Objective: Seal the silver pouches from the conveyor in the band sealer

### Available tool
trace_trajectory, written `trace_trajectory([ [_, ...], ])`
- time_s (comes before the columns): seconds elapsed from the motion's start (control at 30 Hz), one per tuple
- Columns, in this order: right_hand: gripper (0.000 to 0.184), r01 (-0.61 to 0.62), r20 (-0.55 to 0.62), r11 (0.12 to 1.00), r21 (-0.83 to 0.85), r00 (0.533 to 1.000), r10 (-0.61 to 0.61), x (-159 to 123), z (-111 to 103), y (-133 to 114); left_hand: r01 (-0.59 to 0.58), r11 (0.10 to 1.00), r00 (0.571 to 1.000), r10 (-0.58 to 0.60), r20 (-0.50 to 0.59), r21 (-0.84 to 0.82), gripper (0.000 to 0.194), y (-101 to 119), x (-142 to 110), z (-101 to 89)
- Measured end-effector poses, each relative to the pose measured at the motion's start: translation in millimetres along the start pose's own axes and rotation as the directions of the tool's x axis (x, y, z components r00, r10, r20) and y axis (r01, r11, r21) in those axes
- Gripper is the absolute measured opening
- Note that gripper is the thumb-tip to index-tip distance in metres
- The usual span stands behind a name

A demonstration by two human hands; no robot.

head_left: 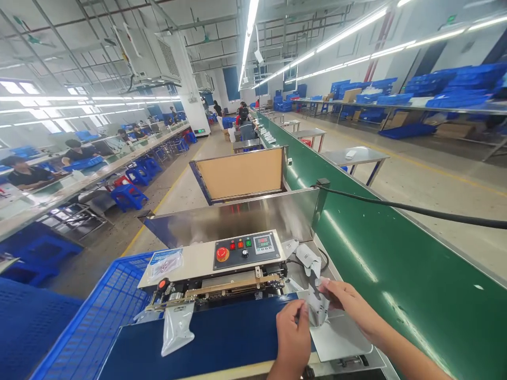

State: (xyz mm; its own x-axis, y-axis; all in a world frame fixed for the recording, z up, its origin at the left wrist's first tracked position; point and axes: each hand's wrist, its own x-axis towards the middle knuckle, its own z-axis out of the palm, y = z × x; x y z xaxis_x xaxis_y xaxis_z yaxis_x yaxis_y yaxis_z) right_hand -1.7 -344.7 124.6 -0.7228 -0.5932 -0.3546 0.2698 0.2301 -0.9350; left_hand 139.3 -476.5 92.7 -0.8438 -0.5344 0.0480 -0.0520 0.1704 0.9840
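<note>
My left hand point(292, 332) and my right hand point(344, 296) both pinch a small clear plastic pouch point(317, 307) over the right end of a sealing machine point(222, 264). The left fingers close on the pouch's left edge, the right fingers on its top right corner. Another pouch point(177, 326) hangs out of the machine's left end onto the dark blue belt point(222, 338). A further bagged item point(165, 263) lies on top of the machine, and loose pouches point(308, 258) sit behind my hands.
A blue plastic crate point(99, 322) stands at the left of the machine. A long green conveyor point(380, 264) runs along the right, with a black cable point(415, 210) across it. A cardboard-lined tray point(241, 173) sits behind. People work at benches far left.
</note>
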Motion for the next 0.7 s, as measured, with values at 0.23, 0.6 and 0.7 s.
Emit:
trace_trajectory([
  [0.23, 0.048, 0.103, -0.13, 0.983, -0.151, 0.984, -0.123, -13, 21, 53, 0.2, 0.97, 0.974, -0.212, -0.083, -0.137, 0.064, -36, -1, -5.5],
  [0.6, 0.027, -0.141, -0.312, 0.987, -0.078, 0.944, 0.11, 36, 41, 67, 0.405, 0.822, 0.81, -0.525, -0.26, -0.4, 0.061, -64, 31, -12.6],
  [0.7, 0.027, -0.147, -0.245, 0.986, -0.074, 0.961, 0.125, 46, 62, 68, 0.392, 0.796, 0.776, -0.555, -0.298, -0.462, 0.063, -68, 26, -27.0],
])
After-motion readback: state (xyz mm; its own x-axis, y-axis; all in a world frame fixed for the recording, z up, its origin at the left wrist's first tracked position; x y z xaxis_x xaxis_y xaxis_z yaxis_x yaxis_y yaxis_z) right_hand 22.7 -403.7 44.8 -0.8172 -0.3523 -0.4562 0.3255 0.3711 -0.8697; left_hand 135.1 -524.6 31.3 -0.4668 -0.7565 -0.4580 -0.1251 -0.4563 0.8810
